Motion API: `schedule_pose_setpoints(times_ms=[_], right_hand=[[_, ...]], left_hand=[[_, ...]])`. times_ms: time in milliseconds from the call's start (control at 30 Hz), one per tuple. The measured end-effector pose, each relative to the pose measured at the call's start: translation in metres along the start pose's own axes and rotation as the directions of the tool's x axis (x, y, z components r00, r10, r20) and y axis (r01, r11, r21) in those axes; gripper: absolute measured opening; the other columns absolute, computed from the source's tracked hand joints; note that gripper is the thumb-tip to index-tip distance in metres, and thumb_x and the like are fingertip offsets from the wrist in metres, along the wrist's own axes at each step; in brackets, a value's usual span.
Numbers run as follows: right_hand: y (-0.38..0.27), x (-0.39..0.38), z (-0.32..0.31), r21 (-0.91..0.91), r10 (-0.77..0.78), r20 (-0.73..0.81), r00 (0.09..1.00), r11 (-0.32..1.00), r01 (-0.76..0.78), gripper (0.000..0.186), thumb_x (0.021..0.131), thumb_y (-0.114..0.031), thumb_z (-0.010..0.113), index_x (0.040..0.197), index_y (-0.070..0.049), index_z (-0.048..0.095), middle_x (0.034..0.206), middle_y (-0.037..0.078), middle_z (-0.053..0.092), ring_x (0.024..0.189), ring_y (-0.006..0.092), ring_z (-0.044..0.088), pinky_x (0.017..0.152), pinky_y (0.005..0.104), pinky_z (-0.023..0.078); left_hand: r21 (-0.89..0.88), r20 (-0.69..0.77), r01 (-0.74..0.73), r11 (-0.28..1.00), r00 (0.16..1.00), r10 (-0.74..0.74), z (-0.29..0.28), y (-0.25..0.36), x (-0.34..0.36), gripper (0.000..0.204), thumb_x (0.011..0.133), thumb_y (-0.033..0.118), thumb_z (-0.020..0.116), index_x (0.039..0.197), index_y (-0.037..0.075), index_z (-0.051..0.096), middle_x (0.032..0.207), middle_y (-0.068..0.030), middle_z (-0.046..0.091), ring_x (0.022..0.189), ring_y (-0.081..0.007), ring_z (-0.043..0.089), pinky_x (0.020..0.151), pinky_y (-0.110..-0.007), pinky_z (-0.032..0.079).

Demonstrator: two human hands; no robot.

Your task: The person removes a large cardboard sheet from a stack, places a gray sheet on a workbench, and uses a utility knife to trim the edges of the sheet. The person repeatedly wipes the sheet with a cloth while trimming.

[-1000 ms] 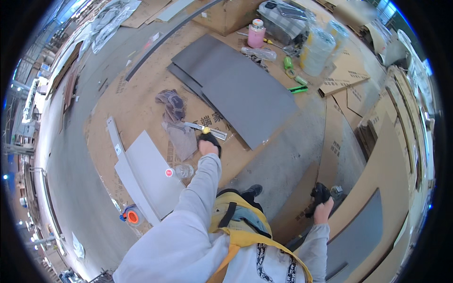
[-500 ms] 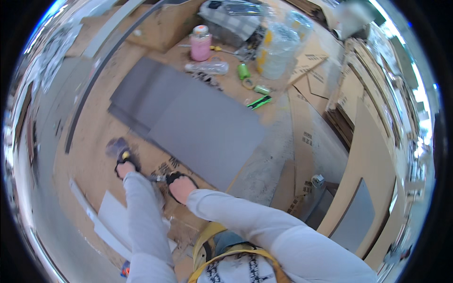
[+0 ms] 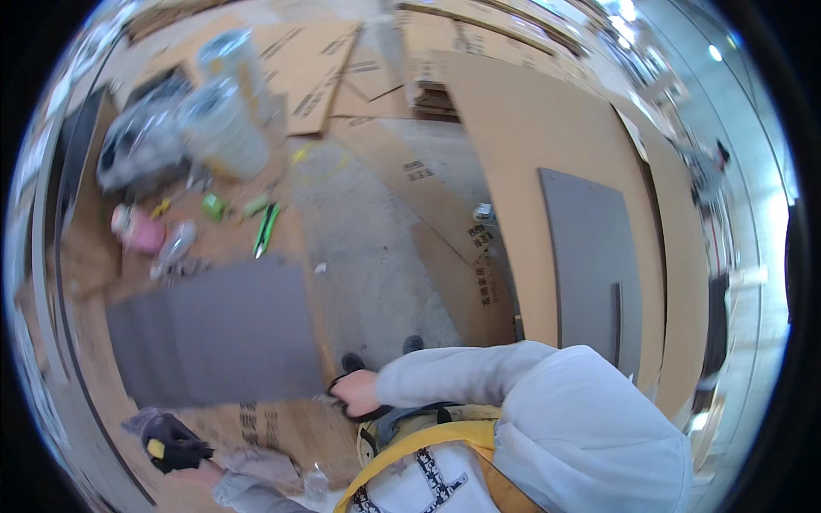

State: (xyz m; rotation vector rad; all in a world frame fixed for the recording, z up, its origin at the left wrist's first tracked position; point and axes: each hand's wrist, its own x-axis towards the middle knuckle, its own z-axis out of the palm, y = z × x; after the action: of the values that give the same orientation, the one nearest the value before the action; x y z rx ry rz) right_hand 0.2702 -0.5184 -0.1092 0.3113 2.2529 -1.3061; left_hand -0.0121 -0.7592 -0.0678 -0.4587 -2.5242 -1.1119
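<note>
My left hand (image 3: 175,446), in a black glove, is at the lower left and grips a small yellow tool (image 3: 155,448). It hovers over printed cardboard just below a large dark grey panel (image 3: 214,338) lying flat on the floor. My right hand (image 3: 355,392) is curled shut at the panel's lower right corner, with the grey sleeve behind it. I cannot make out whether it holds anything. Two dark shoe tips (image 3: 412,344) show just above that hand.
A second grey panel (image 3: 590,265) lies on brown cardboard sheets (image 3: 505,154) at the right. At the upper left are a pink bottle (image 3: 137,231), a green utility knife (image 3: 265,229), a clear bottle (image 3: 175,244) and clear plastic tubs (image 3: 222,128). Bare concrete (image 3: 376,256) runs down the middle.
The view has swung round, so the grey panel now sits at the left. Both hands have moved to the panel's near edge, and the left hand has dropped to the lower left.
</note>
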Motion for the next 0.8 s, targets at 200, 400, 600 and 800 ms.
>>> schedule_pose_setpoints(times_ms=[200, 400, 600, 800], right_hand=[[0.142, -0.202, -0.085, 0.489, 0.508, -0.564, 0.651, 0.841, -0.232, 0.029, 0.072, -0.013, 0.056, 0.097, 0.003, 0.058, 0.1, 0.028, 0.061, 0.099, 0.0438, 0.057, 0.084, 0.0454, 0.046], [0.239, -0.395, -0.021, 0.763, 0.843, -0.535, -0.059, 0.512, 0.395, 0.029, 0.078, -0.001, 0.049, 0.105, -0.002, 0.06, 0.083, 0.013, 0.062, 0.078, 0.0258, 0.06, 0.072, 0.0398, 0.048], [0.268, -0.517, 0.062, 0.386, 0.869, 0.073, -0.49, 0.428, 0.817, 0.022, 0.087, 0.002, 0.046, 0.104, 0.0, 0.06, 0.083, 0.007, 0.063, 0.063, 0.0153, 0.057, 0.054, 0.0289, 0.047], [0.258, -0.58, 0.146, 0.431, 0.48, 0.519, -0.707, 0.567, 0.702, 0.028, 0.087, 0.004, 0.044, 0.108, 0.0, 0.061, 0.089, 0.006, 0.063, 0.072, 0.0153, 0.059, 0.065, 0.0275, 0.047]], left_hand=[[-0.613, 0.771, 0.66, 0.434, 0.619, 0.15, 0.157, 0.268, -0.038, 0.04, 0.098, 0.036, 0.049, 0.119, 0.002, 0.056, 0.11, -0.0093, 0.062, 0.096, -0.0225, 0.061, 0.086, -0.035, 0.049], [-0.574, 0.794, 0.513, 0.638, 0.158, 0.587, 0.236, 0.509, -0.19, 0.042, 0.099, 0.037, 0.047, 0.118, 0.001, 0.057, 0.111, -0.0083, 0.062, 0.098, -0.0205, 0.06, 0.09, -0.034, 0.047], [-0.692, 0.53, 0.382, 0.613, -0.307, 0.79, 0.257, 0.657, -0.331, 0.027, 0.096, 0.015, 0.054, 0.119, 0.001, 0.056, 0.111, -0.0045, 0.06, 0.098, -0.0138, 0.057, 0.088, -0.03, 0.046], [-0.449, 0.216, 0.532, 0.718, -0.715, 0.665, 0.25, 0.791, -0.498, 0.031, 0.096, 0.025, 0.056, 0.114, -0.001, 0.059, 0.101, -0.0054, 0.065, 0.093, -0.0132, 0.059, 0.084, -0.028, 0.048]])
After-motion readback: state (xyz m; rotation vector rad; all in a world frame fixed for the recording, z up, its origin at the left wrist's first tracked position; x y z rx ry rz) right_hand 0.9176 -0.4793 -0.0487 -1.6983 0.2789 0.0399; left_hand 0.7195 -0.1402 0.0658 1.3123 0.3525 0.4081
